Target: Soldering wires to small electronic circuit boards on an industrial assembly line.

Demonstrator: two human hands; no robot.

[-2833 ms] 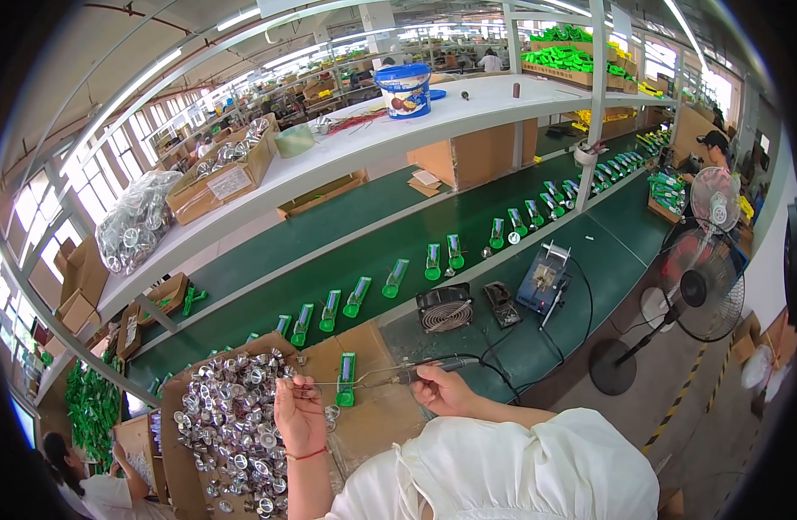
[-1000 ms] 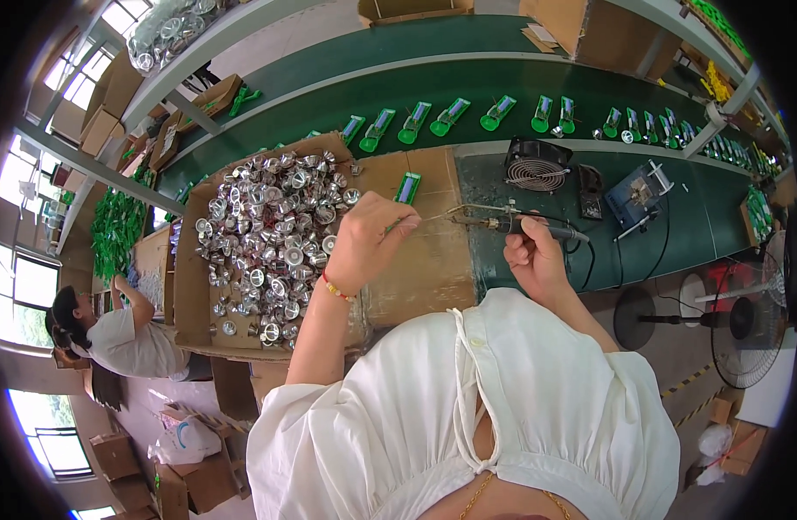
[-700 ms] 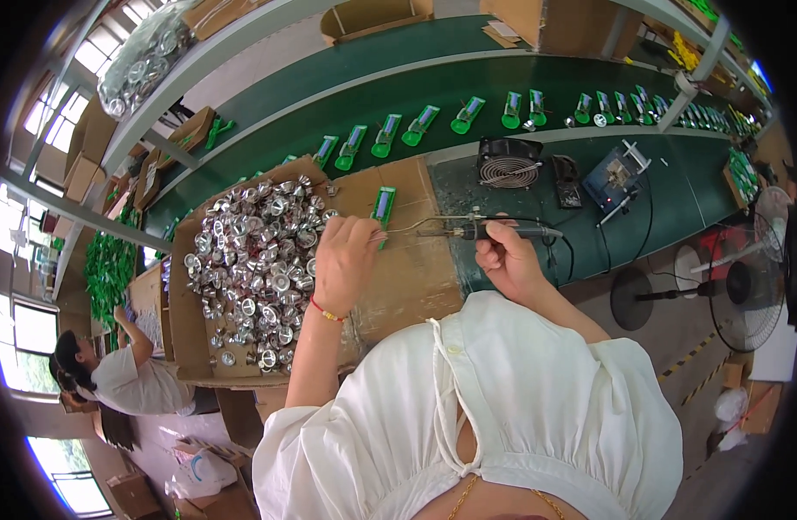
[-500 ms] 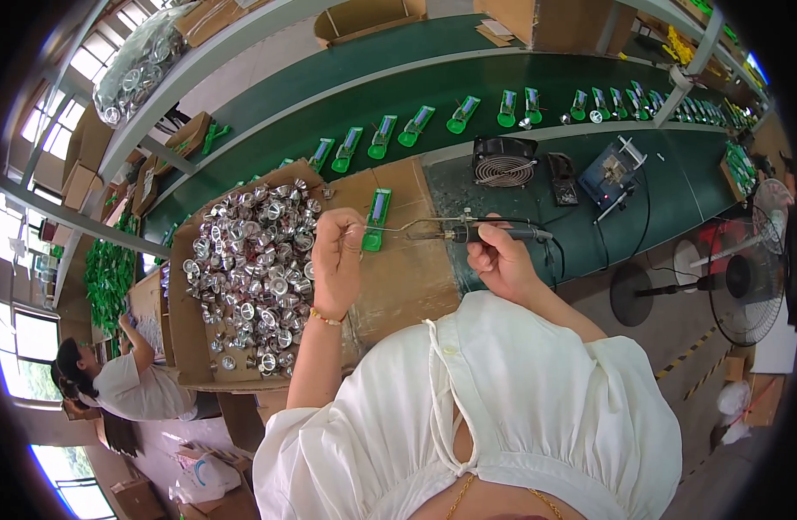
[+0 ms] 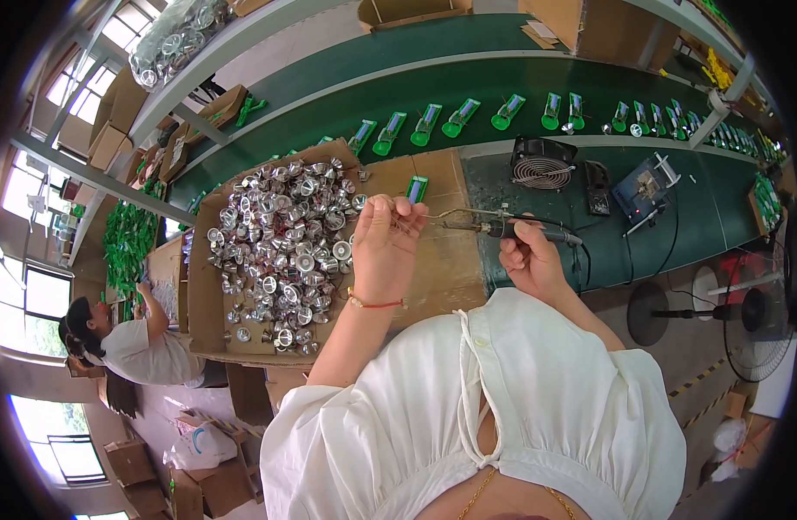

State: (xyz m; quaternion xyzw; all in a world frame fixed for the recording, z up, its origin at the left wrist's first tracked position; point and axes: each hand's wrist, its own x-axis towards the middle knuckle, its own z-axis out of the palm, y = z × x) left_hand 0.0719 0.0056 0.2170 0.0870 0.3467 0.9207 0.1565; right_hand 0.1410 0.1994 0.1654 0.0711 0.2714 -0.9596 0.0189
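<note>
Soldering iron (image 5: 501, 229) gripped by right hand (image 5: 534, 260); green casing (image 5: 418, 187) beyond left hand (image 5: 386, 256), grip unclear.

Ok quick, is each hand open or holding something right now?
Left hand: pinched closed, seemingly on thin wire, too small to be sure.
Right hand: closed, holding a slim black-handled metal soldering iron.

- Far left of the right hand (image 5: 534, 257), we see windows (image 5: 45, 288) blown out nearly white.
- Nearer left, we catch glints on metal cups (image 5: 305, 262).
- Well around its grip, we find lines bent, rim black.
</note>
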